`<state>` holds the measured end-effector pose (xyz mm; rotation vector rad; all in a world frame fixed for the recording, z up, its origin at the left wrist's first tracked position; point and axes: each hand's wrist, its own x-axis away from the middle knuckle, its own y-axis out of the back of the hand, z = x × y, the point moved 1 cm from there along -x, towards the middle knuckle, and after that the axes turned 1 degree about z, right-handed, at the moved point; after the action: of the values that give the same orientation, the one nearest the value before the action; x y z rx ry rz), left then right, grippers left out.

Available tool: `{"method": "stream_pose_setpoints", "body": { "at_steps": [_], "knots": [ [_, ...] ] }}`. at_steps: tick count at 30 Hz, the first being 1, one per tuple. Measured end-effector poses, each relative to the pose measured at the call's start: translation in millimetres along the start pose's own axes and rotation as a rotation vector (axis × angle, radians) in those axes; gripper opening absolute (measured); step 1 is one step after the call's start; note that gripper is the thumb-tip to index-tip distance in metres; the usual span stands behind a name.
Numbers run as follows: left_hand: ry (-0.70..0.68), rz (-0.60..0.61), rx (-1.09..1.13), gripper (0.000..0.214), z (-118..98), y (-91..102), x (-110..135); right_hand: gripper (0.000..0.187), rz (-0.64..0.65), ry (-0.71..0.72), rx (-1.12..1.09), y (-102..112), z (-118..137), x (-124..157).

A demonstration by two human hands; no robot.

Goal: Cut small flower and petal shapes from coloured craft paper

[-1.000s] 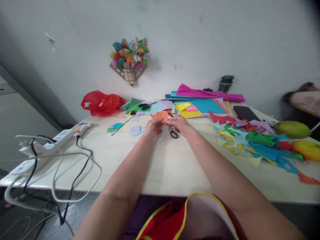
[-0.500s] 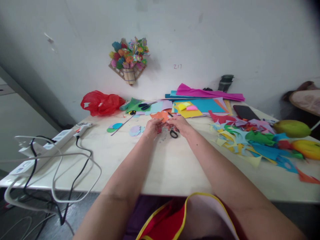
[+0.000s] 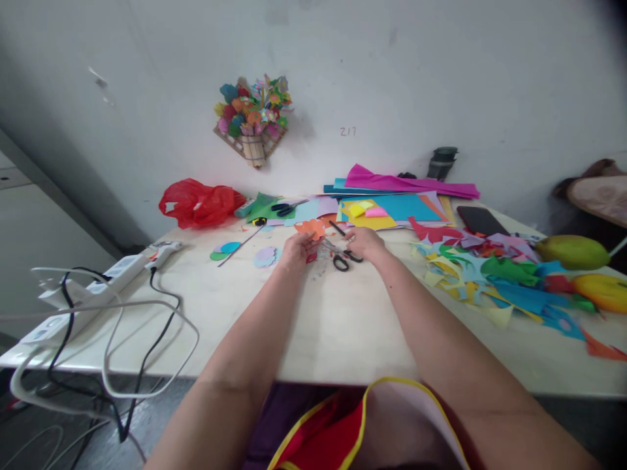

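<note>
My left hand (image 3: 298, 249) is closed on an orange paper flower (image 3: 313, 228), pinching its lower edge above the table. To the right of it, my right hand (image 3: 363, 243) has its fingers curled together; something small and pale may show at the fingertips, but I cannot make it out. Below and between the hands lies a pair of scissors (image 3: 341, 262) with black handles, one handle loop close under my right hand. A dark pen-like stick (image 3: 337, 228) points toward the right fingertips. Small red paper bits (image 3: 311, 258) lie beside my left hand.
Paper circles (image 3: 230, 247) and scalloped pale cutouts (image 3: 266, 256) lie to the left. Coloured sheets (image 3: 416, 207) and a second pair of scissors (image 3: 283, 209) are at the back. Paper scraps (image 3: 509, 267), a phone (image 3: 482, 220) and fruit (image 3: 572, 252) occupy the right; a power strip (image 3: 88, 297) stands left.
My right hand has moved away to the right from the orange flower, uncovering more of the scissors. My left hand still holds the flower and has shifted slightly left.
</note>
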<state>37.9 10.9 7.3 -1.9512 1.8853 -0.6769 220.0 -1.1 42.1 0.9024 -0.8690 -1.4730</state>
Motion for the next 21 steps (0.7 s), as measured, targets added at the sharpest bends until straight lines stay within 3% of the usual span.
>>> {"method": "stream_pose_setpoints", "body": {
  "at_steps": [3, 9, 16, 21],
  "knots": [
    [-0.001, -0.006, -0.002, 0.007, -0.8, 1.4, -0.7, 0.047, 0.087, 0.073, 0.172, 4.5, 3.2, 6.3],
    [-0.003, -0.004, -0.005, 0.014, -0.3, 2.6, -2.9, 0.046, 0.221, 0.122, 0.335, 5.0, 15.6, 16.9],
    [-0.053, 0.040, -0.030, 0.017, 0.8, 4.7, -5.3, 0.039, 0.154, 0.182, 0.345, 1.2, 19.5, 17.7],
    [-0.087, 0.050, -0.030, 0.017, 1.1, 6.3, -7.0, 0.039, 0.109, 0.121, 0.289, 5.4, 10.4, 11.9]
  ]
}}
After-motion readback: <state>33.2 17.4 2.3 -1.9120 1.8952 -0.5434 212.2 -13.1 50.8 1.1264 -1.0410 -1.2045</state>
